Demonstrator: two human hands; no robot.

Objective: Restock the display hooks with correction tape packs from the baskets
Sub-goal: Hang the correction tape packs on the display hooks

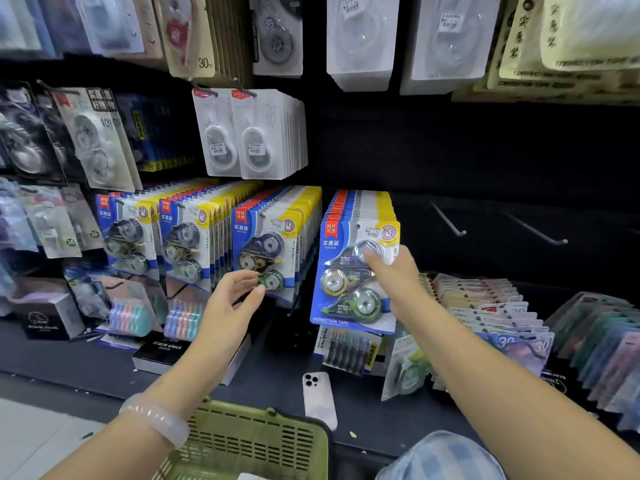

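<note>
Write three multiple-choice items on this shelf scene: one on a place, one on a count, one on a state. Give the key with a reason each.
1. Where does the white smartphone lie?
A. in the green plastic basket
B. on the dark shelf beside the basket
C. on a hook

2. How many bare metal hooks show at the right?
A. two
B. none
C. five

3. What does the right hand do?
A. hangs idle
B. holds the phone
C. has its grip on the front blue-carded correction tape pack

Key: 1 B, it rests flat on the shelf; 2 A, two stick out with nothing on them; 3 C, fingers lie on the pack's blister.
</note>
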